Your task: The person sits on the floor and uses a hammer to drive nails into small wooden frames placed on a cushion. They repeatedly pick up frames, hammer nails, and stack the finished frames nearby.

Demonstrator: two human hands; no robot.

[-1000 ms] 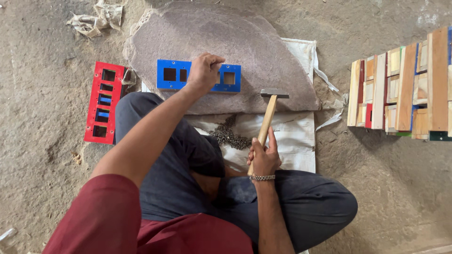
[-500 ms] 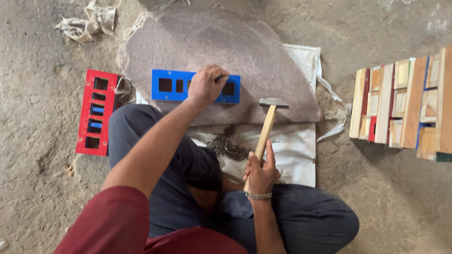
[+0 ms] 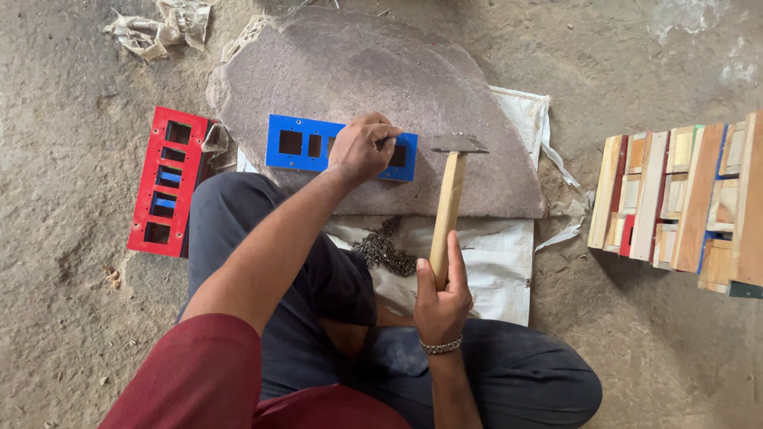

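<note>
Left hand: fingers pinched on a small nail, pressing the blue panel on the stone slab.
Right hand: clamped around the hammer.
Change: hammer head has lifted nearer the panel; a strike looks close.

Blue panel; red panel; grey-brown stone; pale wooden hammer handle; white sack.

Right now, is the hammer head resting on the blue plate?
No, the hammer in the right hand has its head beside the blue plate, over the bare stone slab.
</note>
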